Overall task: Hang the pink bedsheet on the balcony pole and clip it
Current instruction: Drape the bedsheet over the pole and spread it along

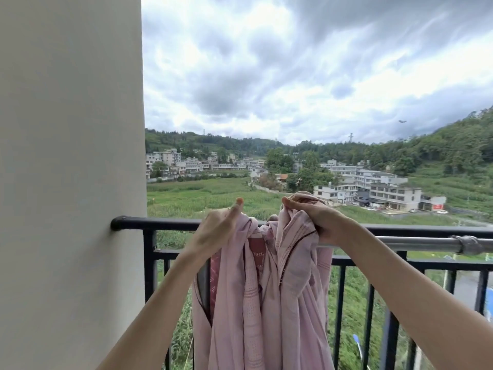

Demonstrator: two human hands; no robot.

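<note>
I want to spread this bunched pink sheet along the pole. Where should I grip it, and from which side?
Probably the top edge of the pink bedsheet, just beside where the right hand bunches it, pinched from above: the folds hang gathered there and the silver pole runs bare to the right.

the pink bedsheet [266,303] is soft matt cloth, thin and much creased, with woven or stitched dotted bands and a darker rose patterned strip showing between its folds. the pole [416,243] is bare grey metal, smooth with a dull sheen, and has a ridged metal coupling [470,244] near its right end. the balcony railing [165,224] is metal painted black, smooth and slightly glossy. the wall [72,156] on the left is matt off-white plaster, even and unmarked.
</note>
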